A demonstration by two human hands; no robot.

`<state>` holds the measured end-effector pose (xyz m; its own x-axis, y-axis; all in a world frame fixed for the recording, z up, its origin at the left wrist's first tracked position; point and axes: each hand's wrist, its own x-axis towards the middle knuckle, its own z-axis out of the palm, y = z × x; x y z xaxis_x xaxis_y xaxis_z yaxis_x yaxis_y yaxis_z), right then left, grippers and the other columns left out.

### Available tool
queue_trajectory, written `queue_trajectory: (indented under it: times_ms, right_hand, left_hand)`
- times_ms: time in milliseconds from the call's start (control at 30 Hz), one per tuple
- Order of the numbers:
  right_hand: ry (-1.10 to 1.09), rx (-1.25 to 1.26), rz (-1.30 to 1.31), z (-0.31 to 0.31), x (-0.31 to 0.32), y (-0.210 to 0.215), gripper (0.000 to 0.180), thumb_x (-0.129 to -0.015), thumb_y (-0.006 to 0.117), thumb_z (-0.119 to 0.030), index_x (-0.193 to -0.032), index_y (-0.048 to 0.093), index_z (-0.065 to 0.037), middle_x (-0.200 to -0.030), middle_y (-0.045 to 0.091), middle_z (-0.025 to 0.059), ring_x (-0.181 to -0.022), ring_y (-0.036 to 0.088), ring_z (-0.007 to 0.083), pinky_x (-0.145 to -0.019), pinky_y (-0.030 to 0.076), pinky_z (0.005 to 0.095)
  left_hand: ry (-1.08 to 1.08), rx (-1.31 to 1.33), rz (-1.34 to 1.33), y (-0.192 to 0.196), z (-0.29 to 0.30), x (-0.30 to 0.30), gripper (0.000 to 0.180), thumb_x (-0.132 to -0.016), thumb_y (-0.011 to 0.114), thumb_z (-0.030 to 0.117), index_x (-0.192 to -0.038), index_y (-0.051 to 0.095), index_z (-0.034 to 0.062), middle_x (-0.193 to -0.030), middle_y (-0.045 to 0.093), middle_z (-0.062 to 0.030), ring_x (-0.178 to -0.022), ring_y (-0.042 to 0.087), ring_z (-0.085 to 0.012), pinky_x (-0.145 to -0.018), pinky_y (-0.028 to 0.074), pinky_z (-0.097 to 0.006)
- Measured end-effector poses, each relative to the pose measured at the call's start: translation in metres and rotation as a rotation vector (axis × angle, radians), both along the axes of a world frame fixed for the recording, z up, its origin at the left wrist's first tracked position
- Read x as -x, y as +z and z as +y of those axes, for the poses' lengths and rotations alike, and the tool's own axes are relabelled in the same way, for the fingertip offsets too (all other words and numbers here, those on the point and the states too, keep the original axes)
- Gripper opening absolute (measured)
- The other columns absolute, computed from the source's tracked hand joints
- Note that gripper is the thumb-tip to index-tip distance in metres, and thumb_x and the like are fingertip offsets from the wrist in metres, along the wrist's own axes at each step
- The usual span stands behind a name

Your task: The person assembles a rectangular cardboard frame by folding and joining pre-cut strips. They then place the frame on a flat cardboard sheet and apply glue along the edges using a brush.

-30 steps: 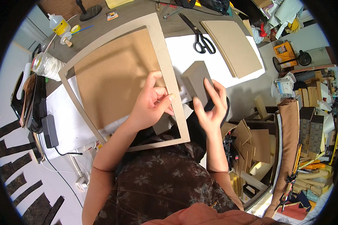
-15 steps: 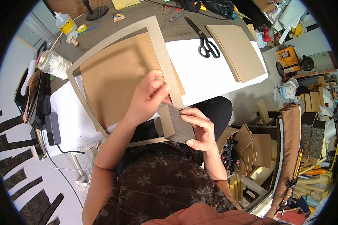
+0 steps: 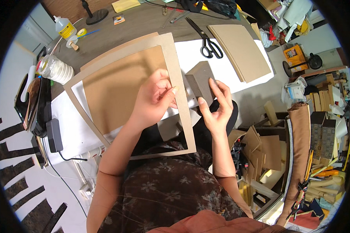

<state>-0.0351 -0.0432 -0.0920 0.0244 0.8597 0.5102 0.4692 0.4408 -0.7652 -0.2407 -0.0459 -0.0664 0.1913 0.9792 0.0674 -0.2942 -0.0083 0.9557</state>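
L hand (image 3: 153,100) pinched cardboard frame (image 3: 172,62), thumb vs. curled fingers; R hand (image 3: 219,112), part-open, gripped grey block (image 3: 201,80) just R of frame, nr scissors (image 3: 203,35).

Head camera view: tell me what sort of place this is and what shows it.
Probably a craft workshop: black scissors and stacked boards lie on the worktable, and the left hand holds a flat beige frame.

Browns and greys, one floral print

Grey-beige frame (image 3: 175,70); tan board (image 3: 116,85), ten o'clock; plain grey block (image 3: 207,77) and black scissors (image 3: 203,32), one o'clock; dark-brown top (image 3: 159,188) with pale flowers, six o'clock; yellow-labelled bottle (image 3: 65,28), ten o'clock.
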Motion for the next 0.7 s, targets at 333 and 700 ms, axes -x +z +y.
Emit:
queue_trajectory:
  times_ms: [333,700]
  right_hand:
    - [0.178,-0.203,-0.053,0.006,0.0,0.002,0.059,-0.068,0.081,-0.015,-0.125,0.068,-0.002,-0.121,0.06,0.0211,-0.111,0.063,0.0322,-0.093,0.051,0.0407]
    - [0.171,-0.401,-0.05,0.02,0.002,0.016,0.056,-0.075,0.08,-0.019,-0.127,0.067,-0.003,-0.125,0.06,0.0204,-0.114,0.059,0.0317,-0.099,0.046,0.0408]
  left_hand:
    - [-0.079,-0.023,0.053,-0.003,0.001,0.001,0.052,-0.097,0.051,-0.005,-0.139,0.023,0.008,-0.093,0.066,-0.0119,-0.077,0.068,-0.015,-0.067,0.06,-0.029]
    - [-0.142,-0.008,0.054,0.002,0.002,0.004,0.071,-0.095,0.054,-0.008,-0.148,0.012,0.0124,-0.09,0.065,-0.0131,-0.077,0.069,-0.0172,-0.067,0.061,-0.03]
